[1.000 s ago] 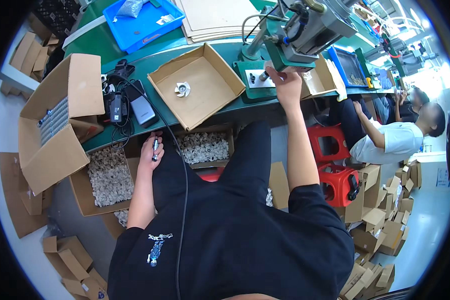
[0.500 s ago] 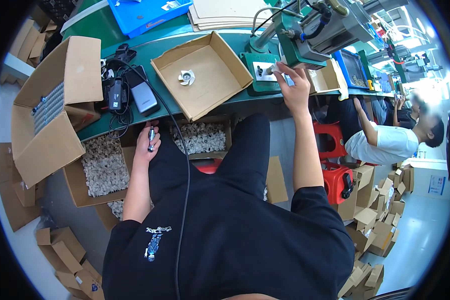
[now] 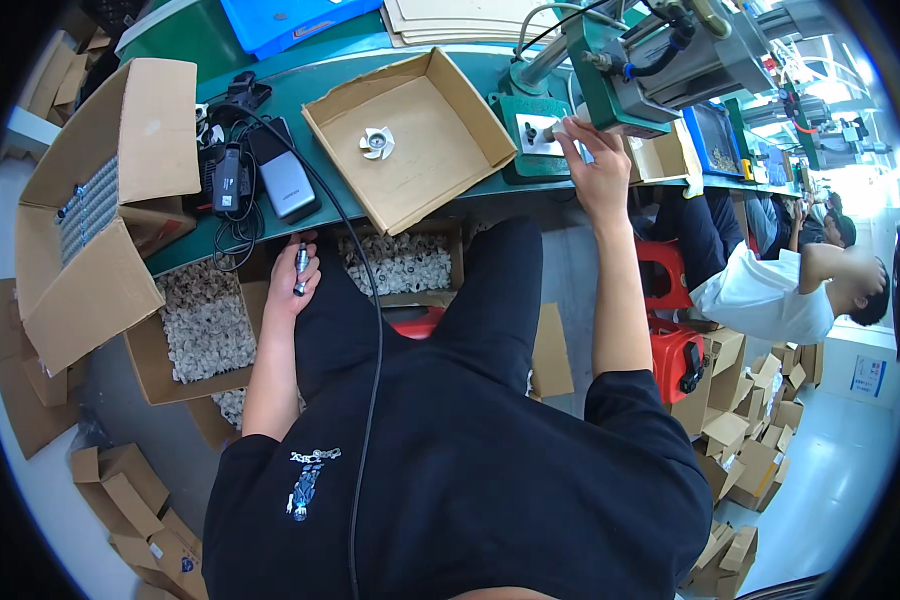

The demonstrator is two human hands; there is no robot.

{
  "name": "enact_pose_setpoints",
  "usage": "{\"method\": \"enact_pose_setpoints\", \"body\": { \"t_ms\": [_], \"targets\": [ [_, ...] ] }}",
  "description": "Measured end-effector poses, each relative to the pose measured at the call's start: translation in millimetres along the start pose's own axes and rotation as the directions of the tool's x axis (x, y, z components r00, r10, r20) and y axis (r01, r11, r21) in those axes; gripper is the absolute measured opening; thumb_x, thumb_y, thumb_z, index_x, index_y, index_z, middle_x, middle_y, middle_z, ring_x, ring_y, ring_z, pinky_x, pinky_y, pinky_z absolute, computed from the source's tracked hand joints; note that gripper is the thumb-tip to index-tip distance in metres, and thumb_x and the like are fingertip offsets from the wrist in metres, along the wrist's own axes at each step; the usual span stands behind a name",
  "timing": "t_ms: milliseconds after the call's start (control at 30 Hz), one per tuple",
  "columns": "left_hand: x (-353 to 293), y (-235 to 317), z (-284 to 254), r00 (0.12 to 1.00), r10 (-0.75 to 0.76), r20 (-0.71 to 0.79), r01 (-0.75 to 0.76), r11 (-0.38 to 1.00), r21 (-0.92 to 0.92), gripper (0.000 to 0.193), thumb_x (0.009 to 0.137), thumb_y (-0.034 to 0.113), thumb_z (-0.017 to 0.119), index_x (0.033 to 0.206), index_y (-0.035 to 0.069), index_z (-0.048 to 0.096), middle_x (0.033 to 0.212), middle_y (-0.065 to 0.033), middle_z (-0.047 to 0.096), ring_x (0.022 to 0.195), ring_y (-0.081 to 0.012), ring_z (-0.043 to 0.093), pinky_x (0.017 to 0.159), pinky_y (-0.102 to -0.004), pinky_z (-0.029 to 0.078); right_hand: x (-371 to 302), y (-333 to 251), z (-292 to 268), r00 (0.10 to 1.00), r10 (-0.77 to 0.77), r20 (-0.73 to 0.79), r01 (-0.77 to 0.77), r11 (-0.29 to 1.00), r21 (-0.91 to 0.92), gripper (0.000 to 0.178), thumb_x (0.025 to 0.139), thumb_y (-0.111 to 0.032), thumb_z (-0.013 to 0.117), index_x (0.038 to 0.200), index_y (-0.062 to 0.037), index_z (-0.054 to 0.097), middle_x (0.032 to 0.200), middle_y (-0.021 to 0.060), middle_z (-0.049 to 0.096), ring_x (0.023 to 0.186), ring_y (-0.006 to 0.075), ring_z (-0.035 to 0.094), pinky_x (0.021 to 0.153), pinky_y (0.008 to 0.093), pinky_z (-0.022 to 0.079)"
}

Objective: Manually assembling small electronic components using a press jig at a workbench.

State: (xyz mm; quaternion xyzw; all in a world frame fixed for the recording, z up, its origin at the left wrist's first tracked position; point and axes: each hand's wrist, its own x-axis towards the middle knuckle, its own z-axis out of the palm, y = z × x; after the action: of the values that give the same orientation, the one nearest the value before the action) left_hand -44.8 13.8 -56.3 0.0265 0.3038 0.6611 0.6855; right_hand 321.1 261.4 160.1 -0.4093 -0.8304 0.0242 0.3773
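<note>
Reaching up to the green press [image 3: 660,60] at the far edge of the counter [image 3: 270,80], the right hand [image 3: 598,170] has its fingers [image 3: 572,130] pinched on a small pale part [image 3: 555,128] sitting on the grey plate of the green fixture base [image 3: 530,140]. The part looks light and rigid, probably moulded plastic or cast metal; it is too small to tell which. A fingertip pinch at its rim seems the sensible hold, since little force should be needed and thin vanes could chip under a squeeze. The left hand [image 3: 295,280] rests low by the thigh, fingers curled round a slim metal pen-shaped tool [image 3: 300,268] whose black cable [image 3: 370,330] runs down over the dark shirt. The tool looks stiff and smooth, best held along its barrel. A similar white vaned wheel [image 3: 376,143] lies alone in the open cardboard tray [image 3: 450,110]. Below the counter, cartons of small pale parts [image 3: 205,325] stand near the left hand.
</note>
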Motion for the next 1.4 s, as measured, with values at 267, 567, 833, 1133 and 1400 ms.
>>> {"method": "enact_pose_setpoints", "body": {
  "t_ms": [267, 567, 833, 1133, 1400],
  "targets": [
    [12.1, -0.6, -5.4, 0.999, -0.037, 0.024, 0.036, 0.999, 0.022, 0.031, 0.102, 0.026, 0.043, 0.119, 0.001, 0.051, 0.087, -0.0036, 0.052, 0.047, -0.0068, 0.037, 0.037, -0.0219, 0.029, -6.6, -10.1, 4.4, 0.996, -0.053, -0.069, 0.048, 0.996, -0.071, 0.018, 0.082, -0.01, 0.071, 0.099, -0.0052, 0.073, 0.096, 0.0084, 0.07, 0.094, 0.0243, 0.064, 0.083, 0.0321, 0.05],
    [16.3, -6.2, 11.4, 0.997, -0.051, -0.049, 0.055, 0.996, 0.077, 0.034, 0.102, 0.031, 0.045, 0.115, 0.0, 0.052, 0.085, -0.0038, 0.053, 0.046, -0.0065, 0.035, 0.036, -0.021, 0.028, 3.6, 111.7, 20.5, 0.809, 0.587, 0.031, -0.542, 0.724, 0.428, 0.018, 0.085, -0.009, 0.06, 0.07, -0.0015, 0.066, 0.077, 0.0161, 0.065, 0.069, 0.0267, 0.062, 0.068, 0.0341, 0.049],
    [21.3, -0.8, 6.1, 0.999, -0.009, -0.052, 0.015, 0.992, 0.121, 0.035, 0.101, 0.034, 0.047, 0.11, 0.001, 0.055, 0.089, -0.0051, 0.057, 0.043, -0.0065, 0.037, 0.036, -0.0216, 0.028, 9.0, 116.8, 34.4, 0.983, -0.173, 0.055, 0.171, 0.984, 0.041, 0.015, 0.075, -0.015, 0.062, 0.074, -0.0005, 0.066, 0.074, 0.0158, 0.064, 0.075, 0.0334, 0.063, 0.068, 0.0397, 0.048],
    [5.4, -3.9, -3.2, 0.997, -0.047, -0.058, 0.055, 0.988, 0.147, 0.036, 0.101, 0.037, 0.046, 0.105, 0.003, 0.056, 0.082, -0.0034, 0.057, 0.041, -0.0064, 0.038, 0.034, -0.0217, 0.027, -18.1, 15.6, 28.6, 0.848, 0.494, 0.193, -0.523, 0.721, 0.455, 0.04, 0.078, -0.013, 0.072, 0.112, 0.0042, 0.058, 0.102, 0.0089, 0.064, 0.097, 0.0165, 0.059, 0.088, 0.0311, 0.046],
    [-11.4, -20.6, 36.4, 0.984, -0.164, -0.067, 0.173, 0.968, 0.18, 0.038, 0.101, 0.038, 0.045, 0.103, 0.002, 0.057, 0.072, -0.0026, 0.054, 0.041, -0.0069, 0.038, 0.034, -0.0221, 0.028, -25.6, -72.6, 43.7, 0.946, 0.086, -0.313, -0.01, 0.972, 0.234, 0.039, 0.073, -0.012, 0.075, 0.108, -0.0006, 0.062, 0.1, 0.0134, 0.065, 0.098, 0.0323, 0.06, 0.09, 0.0383, 0.046]
  ]
}}
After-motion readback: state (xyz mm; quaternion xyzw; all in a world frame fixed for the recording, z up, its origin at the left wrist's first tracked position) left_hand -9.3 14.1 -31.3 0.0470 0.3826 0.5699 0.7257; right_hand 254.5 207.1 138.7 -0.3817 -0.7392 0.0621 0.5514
